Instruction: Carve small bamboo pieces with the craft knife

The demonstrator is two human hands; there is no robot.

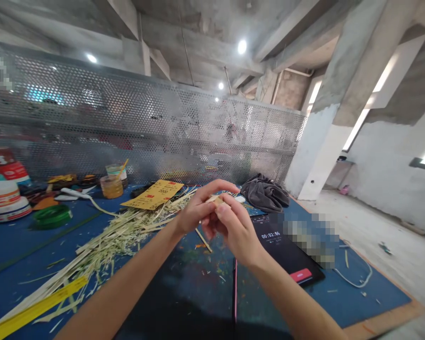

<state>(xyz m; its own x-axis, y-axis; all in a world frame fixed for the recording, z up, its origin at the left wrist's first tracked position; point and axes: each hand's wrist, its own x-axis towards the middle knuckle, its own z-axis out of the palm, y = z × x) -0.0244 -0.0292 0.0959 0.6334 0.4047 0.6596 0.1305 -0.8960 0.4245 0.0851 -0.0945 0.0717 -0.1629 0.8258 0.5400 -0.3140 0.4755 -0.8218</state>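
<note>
Both my hands meet above the blue table point(17, 245). My left hand point(198, 208) and my right hand point(233, 229) are closed together on a small pale strip piece point(217, 199), pinched between the fingertips. A thin pale stick point(203, 240) pokes down below the hands; I cannot tell which hand holds it. A heap of pale split strips point(116, 236) lies on the table left of my hands. A yellow sandpaper sheet point(154, 194) rests on top of the heap's far end.
A phone point(286, 255) showing a timer lies right of my hands, a white cable point(357, 281) beside it. A dark cloth point(265, 193) sits behind. Tubs point(5, 198), a green tape roll point(53, 216) and glue jars point(111, 186) stand at left. A perforated metal screen point(145, 132) backs the table.
</note>
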